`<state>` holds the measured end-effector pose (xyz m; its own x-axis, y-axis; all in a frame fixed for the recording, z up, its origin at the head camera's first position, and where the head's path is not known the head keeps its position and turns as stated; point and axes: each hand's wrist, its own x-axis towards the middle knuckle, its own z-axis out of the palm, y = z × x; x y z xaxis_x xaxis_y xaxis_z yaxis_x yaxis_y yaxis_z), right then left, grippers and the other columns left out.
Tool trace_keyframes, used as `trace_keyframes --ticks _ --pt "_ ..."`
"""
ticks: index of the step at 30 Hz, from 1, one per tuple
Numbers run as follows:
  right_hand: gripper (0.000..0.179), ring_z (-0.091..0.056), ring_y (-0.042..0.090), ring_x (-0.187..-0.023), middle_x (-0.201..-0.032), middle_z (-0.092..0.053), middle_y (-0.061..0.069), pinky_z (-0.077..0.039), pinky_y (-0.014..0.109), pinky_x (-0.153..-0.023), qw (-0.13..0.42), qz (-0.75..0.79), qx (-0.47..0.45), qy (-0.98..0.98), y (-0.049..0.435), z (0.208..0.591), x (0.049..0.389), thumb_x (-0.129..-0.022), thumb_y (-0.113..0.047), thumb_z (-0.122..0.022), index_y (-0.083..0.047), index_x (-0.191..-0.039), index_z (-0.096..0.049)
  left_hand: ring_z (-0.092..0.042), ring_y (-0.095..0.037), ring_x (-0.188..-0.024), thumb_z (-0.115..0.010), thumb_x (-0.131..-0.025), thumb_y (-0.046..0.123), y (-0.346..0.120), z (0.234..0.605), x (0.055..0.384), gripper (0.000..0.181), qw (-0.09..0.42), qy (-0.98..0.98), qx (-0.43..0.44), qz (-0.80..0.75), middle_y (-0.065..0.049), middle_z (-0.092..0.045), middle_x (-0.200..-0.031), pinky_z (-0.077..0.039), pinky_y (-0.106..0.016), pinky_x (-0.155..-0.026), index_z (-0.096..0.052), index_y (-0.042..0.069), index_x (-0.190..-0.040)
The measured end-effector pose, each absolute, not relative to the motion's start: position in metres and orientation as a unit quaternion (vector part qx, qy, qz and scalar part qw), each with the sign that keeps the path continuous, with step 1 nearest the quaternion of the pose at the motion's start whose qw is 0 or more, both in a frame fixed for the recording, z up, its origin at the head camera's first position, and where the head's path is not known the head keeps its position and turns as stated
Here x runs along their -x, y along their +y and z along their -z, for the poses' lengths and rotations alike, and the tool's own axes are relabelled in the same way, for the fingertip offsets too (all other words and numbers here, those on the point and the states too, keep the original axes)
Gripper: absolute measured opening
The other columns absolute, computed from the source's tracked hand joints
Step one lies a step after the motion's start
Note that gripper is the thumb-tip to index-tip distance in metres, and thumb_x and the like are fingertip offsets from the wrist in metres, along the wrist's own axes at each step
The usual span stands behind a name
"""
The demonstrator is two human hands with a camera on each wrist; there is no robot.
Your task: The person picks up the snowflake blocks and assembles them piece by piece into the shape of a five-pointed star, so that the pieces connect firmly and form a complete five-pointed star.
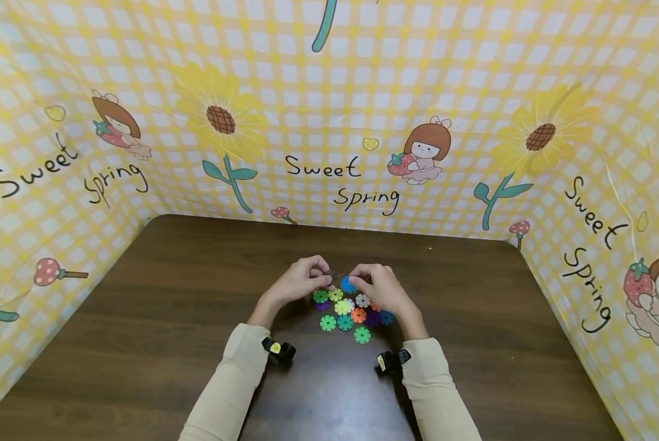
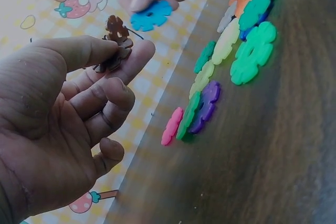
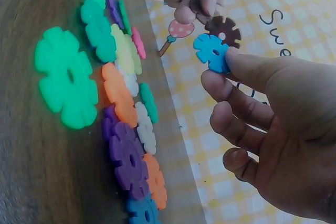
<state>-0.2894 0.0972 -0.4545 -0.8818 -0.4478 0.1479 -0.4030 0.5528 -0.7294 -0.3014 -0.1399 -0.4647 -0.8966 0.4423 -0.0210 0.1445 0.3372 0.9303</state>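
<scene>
Brown notched plastic discs [image 2: 125, 52] are pinched between the thumb and fingers of my left hand [image 1: 298, 283]. In the left wrist view they look slotted together at an angle. My right hand [image 1: 386, 289] pinches a blue notched disc [image 3: 212, 53] by its edge, between thumb and index finger. From the right wrist, the blue disc overlaps a brown disc [image 3: 231, 31] beside the left fingertips. Both hands are raised over the far side of a loose group of discs, among them a bright green disc [image 1: 362, 335], an orange disc [image 1: 358, 315] and a purple disc [image 3: 127, 158].
The discs lie on a dark brown wooden table [image 1: 158, 343], some overlapping. A pink disc [image 2: 171, 126] is at the group's left end. A yellow checked cloth [image 1: 329, 116] with printed flowers and figures stands around the back and sides.
</scene>
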Motion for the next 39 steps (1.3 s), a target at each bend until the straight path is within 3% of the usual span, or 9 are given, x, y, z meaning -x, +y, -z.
trace_keyframes --ticks 11,19,26,32,39 --pt "0.015 -0.064 0.029 -0.074 -0.079 -0.069 0.009 -0.052 0.032 -0.066 0.03 0.436 0.226 0.871 0.094 0.454 0.289 -0.102 -0.02 -0.061 -0.011 -0.095 -0.071 -0.066 -0.044 -0.08 -0.062 -0.1 0.012 -0.138 0.462 0.299 0.016 0.13 0.797 -0.195 -0.557 -0.025 -0.072 -0.094 -0.046 -0.03 -0.061 -0.054 -0.001 -0.107" --pt "0.008 -0.065 0.018 -0.077 -0.091 -0.073 0.008 -0.053 0.031 -0.068 0.007 0.426 0.223 0.877 0.093 0.455 0.289 -0.099 -0.018 -0.066 -0.012 -0.098 -0.071 -0.059 -0.053 -0.075 -0.062 -0.101 0.014 -0.138 0.464 0.301 0.017 0.123 0.792 -0.183 -0.57 -0.027 -0.072 -0.094 -0.052 -0.044 -0.064 -0.057 -0.001 -0.107" --pt "0.006 -0.06 0.011 -0.071 -0.089 -0.073 0.005 -0.051 0.031 -0.063 -0.001 0.391 0.212 0.896 0.089 0.454 0.285 -0.097 -0.02 -0.068 -0.015 -0.095 -0.073 -0.067 -0.046 -0.083 -0.061 -0.102 0.017 -0.137 0.465 0.301 0.018 0.131 0.785 -0.17 -0.58 -0.018 -0.075 -0.095 -0.048 -0.034 -0.06 -0.057 -0.001 -0.106" --pt "0.005 -0.059 0.009 -0.07 -0.083 -0.071 -0.004 -0.05 0.03 -0.061 -0.03 0.358 0.22 0.907 0.085 0.452 0.283 -0.095 -0.021 -0.07 -0.017 -0.093 -0.072 -0.062 -0.044 -0.073 -0.061 -0.101 0.017 -0.136 0.464 0.301 0.02 0.135 0.783 -0.168 -0.583 -0.022 -0.074 -0.096 -0.045 -0.03 -0.057 -0.056 -0.002 -0.105" --pt "0.007 -0.056 0.006 -0.064 -0.077 -0.067 -0.009 -0.048 0.028 -0.058 -0.09 0.327 0.242 0.909 0.081 0.452 0.283 -0.092 -0.02 -0.074 -0.017 -0.087 -0.071 -0.054 -0.028 -0.054 -0.059 -0.102 0.017 -0.136 0.461 0.298 0.018 0.145 0.787 -0.158 -0.578 -0.019 -0.074 -0.086 -0.038 -0.025 -0.048 -0.058 0.001 -0.094"
